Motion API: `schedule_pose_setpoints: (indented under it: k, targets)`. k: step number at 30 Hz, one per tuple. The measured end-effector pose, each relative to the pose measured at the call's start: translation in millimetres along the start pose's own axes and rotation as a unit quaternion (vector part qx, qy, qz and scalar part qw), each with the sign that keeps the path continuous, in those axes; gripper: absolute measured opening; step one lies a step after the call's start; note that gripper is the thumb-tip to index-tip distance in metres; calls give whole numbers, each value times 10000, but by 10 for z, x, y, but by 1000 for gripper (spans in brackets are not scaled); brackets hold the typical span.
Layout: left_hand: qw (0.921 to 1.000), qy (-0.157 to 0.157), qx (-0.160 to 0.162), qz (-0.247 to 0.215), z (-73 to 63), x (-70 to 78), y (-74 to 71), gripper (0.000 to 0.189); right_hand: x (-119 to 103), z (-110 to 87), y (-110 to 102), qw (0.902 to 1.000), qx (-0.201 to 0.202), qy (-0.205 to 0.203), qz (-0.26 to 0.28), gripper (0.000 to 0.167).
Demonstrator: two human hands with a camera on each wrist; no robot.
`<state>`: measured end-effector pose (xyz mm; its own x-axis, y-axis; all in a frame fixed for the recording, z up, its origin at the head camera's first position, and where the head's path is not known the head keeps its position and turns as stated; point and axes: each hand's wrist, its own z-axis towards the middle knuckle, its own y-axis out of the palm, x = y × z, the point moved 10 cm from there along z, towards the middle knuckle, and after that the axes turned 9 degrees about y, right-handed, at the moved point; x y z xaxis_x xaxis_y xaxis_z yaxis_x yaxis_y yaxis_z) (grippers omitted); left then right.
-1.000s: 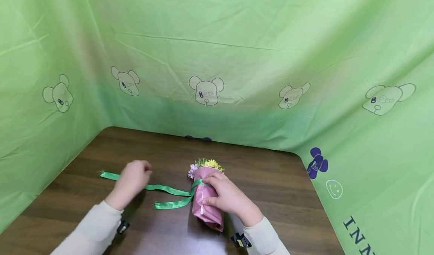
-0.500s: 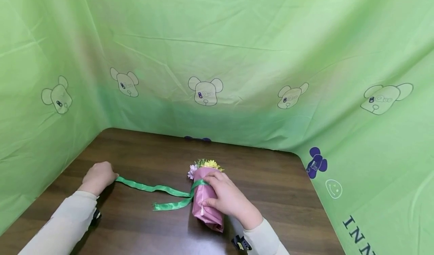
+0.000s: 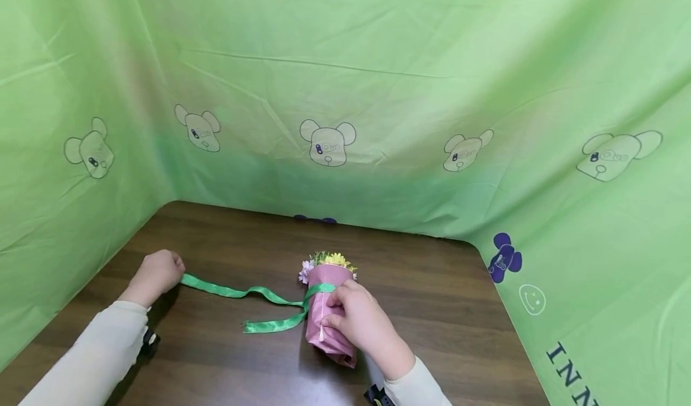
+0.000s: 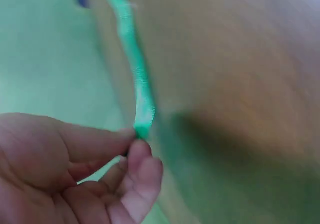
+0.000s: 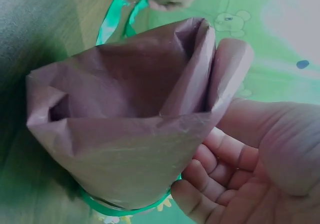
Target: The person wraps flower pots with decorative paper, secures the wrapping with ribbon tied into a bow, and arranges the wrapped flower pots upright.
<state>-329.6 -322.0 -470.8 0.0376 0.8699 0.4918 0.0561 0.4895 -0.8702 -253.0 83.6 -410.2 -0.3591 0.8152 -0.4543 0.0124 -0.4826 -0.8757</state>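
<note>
Bouquet (image 3: 326, 274), lying on its side on wood-grain table (image 3: 254, 244), blooms toward far edge. R hand (image 3: 369, 325) grips the mauve-pink wrapping paper (image 3: 335, 349) from its R side, thumb & curled fingers by the upper seam, prob. to steady the roll against any tug on the green satin ribbon (image 3: 322, 288). Ribbon rings the wrapper below the yellow daisy-like flower (image 3: 337, 259) & lilac flower (image 3: 305, 271); both tails leave from the wrapper's L side, though whether knotted there I can't tell. L hand (image 3: 155, 277) pinches the longer tail (image 3: 216, 289) near its end, btwn thumb & fingertips, presumably to draw it out sideways, clear of shorter tail (image 3: 272, 327), which lies loose beside the wrapper. Rel. to hands: bouquet is in contact w/ R hand, at its L; from L hand it lies well apart to the R, linked only by ribbon
</note>
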Motion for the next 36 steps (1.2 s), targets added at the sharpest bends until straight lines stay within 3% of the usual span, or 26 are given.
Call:
schedule_pose_setpoints:
  k: [3,7,12,16,26,32,36]
  targets:
    - [9950,97,4,-991,43,171,-37,13,-24,-19,-26,10000,88,-39,19,22]
    - [9758,261,54,-2170,90,557,-145,18,-52,-37,-57,9998,176,-60,6,20]
    - [9531,842,209,-2898,97,1161,-331,23,-73,-48,-64,9995,275,-33,-143,20]
    - [9423,1091,150,-3162,96,1567,-420,25,-76,-54,-45,9990,333,19,-287,21]
    - [9323,1637,-199,-3220,87,2589,-545,20,-178,-96,-64,9959,466,-232,-740,16]
    - [9175,2052,-479,-3373,85,3230,-447,15,-281,-142,-97,9904,650,-505,-1113,7]
    - [9137,2337,-609,-3268,118,3640,-289,11,-324,-165,-103,9867,774,-584,-1301,7]
